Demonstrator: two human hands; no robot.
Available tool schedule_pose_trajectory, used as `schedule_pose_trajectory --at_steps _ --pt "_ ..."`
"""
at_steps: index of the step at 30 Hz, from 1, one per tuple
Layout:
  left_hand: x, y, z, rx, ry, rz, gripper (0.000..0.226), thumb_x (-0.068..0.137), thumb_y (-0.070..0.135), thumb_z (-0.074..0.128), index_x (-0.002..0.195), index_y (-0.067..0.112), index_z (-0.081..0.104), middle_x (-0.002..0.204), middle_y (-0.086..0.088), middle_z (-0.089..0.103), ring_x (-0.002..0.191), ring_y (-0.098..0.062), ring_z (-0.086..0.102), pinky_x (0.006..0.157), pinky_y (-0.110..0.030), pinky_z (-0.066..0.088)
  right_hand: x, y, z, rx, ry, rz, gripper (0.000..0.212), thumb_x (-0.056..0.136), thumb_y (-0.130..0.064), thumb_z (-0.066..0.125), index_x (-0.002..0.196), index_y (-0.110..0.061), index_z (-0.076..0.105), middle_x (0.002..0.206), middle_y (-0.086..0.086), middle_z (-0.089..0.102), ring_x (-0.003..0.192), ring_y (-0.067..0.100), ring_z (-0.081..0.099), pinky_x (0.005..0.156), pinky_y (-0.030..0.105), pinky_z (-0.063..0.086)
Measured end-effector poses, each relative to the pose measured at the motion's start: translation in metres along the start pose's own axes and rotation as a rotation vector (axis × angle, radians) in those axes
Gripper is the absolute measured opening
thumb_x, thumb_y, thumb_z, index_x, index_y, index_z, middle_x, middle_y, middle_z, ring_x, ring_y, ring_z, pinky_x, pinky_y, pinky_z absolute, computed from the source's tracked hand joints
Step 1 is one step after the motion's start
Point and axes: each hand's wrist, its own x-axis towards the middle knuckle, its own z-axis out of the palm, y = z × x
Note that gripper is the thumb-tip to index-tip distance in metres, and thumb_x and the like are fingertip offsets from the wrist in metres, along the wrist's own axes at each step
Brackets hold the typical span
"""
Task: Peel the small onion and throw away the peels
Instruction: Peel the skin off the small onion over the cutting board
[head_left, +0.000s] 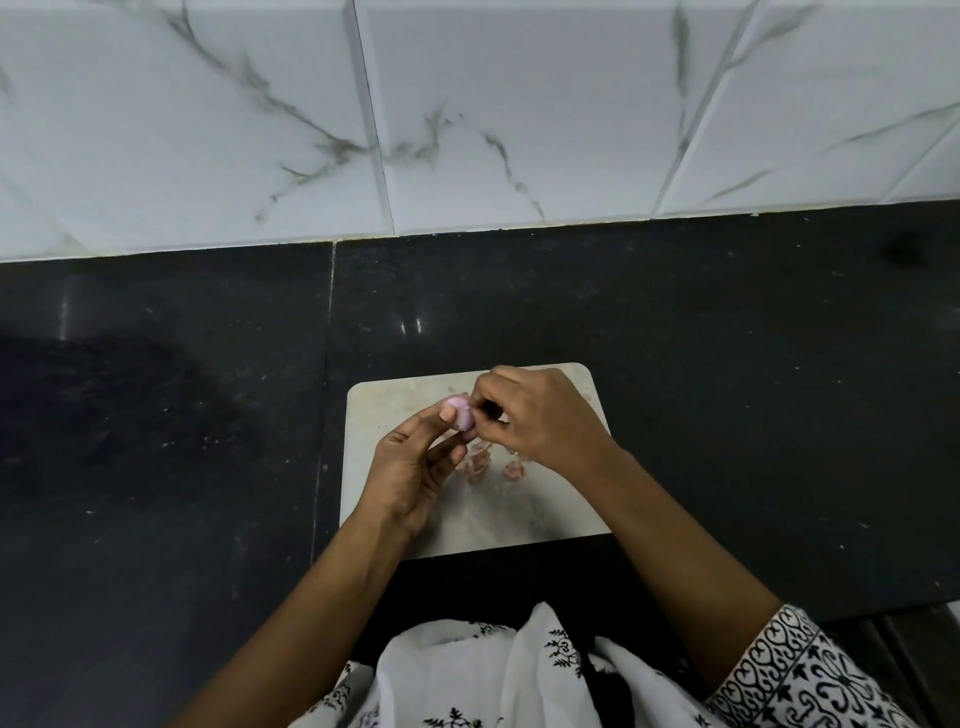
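Two hands meet above the board (395, 405): the left hand (415, 467) grips the onion (461, 415) steady while the right hand (540, 415) pinches its side, likely stripping skin; peels (480, 465) lie on the board beneath them.

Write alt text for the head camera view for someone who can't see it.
The left hand holds a small pink onion over a pale cutting board while the right hand picks at its skin. Loose peels lie on the board, on a dark countertop.
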Motion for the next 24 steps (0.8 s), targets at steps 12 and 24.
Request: schedule_pose_trajectory --at_steps 12,24 --pt "-0.003 0.0 -0.003 -0.022 -0.097 -0.058 0.024 0.093 0.008 0.042 0.096 0.011 0.066 0.074 -0.002 0.074 0.065 -0.01 0.07 0.052 -0.014 0.053 0.012 0.01 -0.008 0.179 -0.055 0.361 0.01 0.076 -0.017 0.07 0.081 -0.01 0.065 0.077 0.001 0.065 0.069 0.012 0.059 0.066 0.027 0.051" --pt "0.002 -0.006 -0.017 -0.246 -0.035 -0.184 0.025 0.091 0.018 0.046 0.098 0.012 0.07 0.089 -0.009 0.075 0.073 -0.014 0.072 0.057 -0.017 0.057 -0.014 0.02 -0.002 0.328 -0.222 0.632 0.012 0.082 -0.012 0.063 0.09 -0.013 0.072 0.086 0.001 0.072 0.074 0.008 0.064 0.072 0.027 0.055"
